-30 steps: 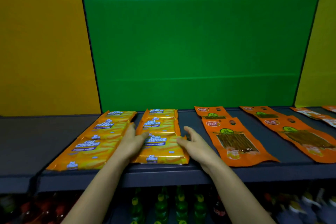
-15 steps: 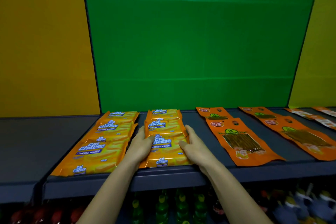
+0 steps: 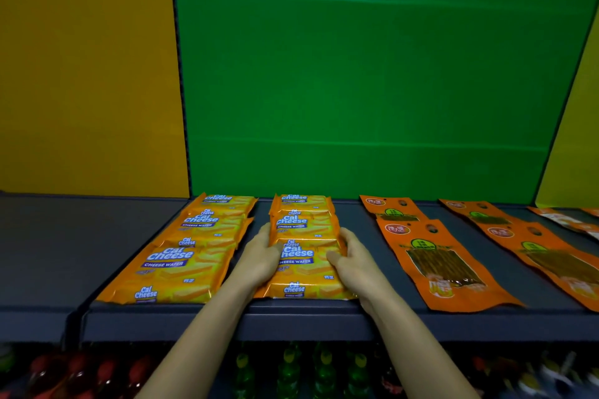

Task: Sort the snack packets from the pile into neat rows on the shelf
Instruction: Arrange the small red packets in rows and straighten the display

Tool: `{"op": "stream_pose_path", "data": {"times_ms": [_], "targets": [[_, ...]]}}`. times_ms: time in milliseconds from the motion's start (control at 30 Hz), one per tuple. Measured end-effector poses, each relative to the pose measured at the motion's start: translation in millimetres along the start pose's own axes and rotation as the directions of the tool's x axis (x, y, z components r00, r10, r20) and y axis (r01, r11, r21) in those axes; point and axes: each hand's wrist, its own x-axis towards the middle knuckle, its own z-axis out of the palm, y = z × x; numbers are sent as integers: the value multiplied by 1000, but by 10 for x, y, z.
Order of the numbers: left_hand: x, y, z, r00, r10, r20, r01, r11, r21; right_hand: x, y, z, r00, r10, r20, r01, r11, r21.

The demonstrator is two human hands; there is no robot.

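Note:
Two rows of yellow-orange Cal Cheese wafer packets lie on the dark shelf [image 3: 97,256]. The left row [image 3: 181,256] runs front to back, its packets overlapping. The middle row [image 3: 303,246] sits between my hands. My left hand [image 3: 262,256] presses against its left side and my right hand [image 3: 355,261] against its right side, both thumbs resting on the front packet [image 3: 303,272]. To the right lie orange pouches with clear windows, in a near row [image 3: 434,256] and a farther row [image 3: 531,249].
More packets [image 3: 570,220] show at the far right edge. A green back panel [image 3: 356,91] stands behind the shelf, with yellow panels on either side. Bottles [image 3: 291,372] stand on the lower shelf under my arms. The shelf's left part is bare.
Both hands have closed in on the sides of the middle wafer row, and the front packet has been squared up with the row. The view has shifted slightly.

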Motion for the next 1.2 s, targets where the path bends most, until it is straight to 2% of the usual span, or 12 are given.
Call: {"op": "stream_pose_path", "data": {"times_ms": [133,233,300,367,467,633,733,833,900,1033,1200], "targets": [[-3,22,-16,998,59,-12,-57,992,110,26,-7,-43,999,-29,32,32,993,-110],[-17,55,-109,986,169,6,-167,966,200,30,-63,-95,993,-116,4,108,911,-398],[-25,90,-265,977,212,25,-213,956,200,-11,-173,-98,977,-212,-22,174,852,-494],[-25,87,-487,974,228,-2,-223,954,202,-79,-316,-31,956,-292,9,262,841,-473],[1,-85,-940,974,215,-72,-186,938,294,-172,-532,209,938,-329,106,343,852,-395],[-2,-519,-1579,993,22,-115,13,957,291,-249,-714,859,928,-325,182,364,897,-251],[-77,-719,-1683,996,-68,-59,82,948,309,-247,-695,1257,947,-280,158,317,898,-305],[-123,-834,-1687,999,-53,-6,52,941,335,-244,-676,1491,979,-172,109,203,874,-442],[-123,-840,-1696,998,-52,31,38,936,349,-259,-684,1574,986,-126,110,161,887,-432],[-92,-815,-1713,997,-37,69,12,942,336,-219,-677,1594,988,-142,66,157,914,-375],[-48,-853,-1709,999,-23,39,7,934,357,-201,-677,1583,988,-150,28,151,929,-338]]}}
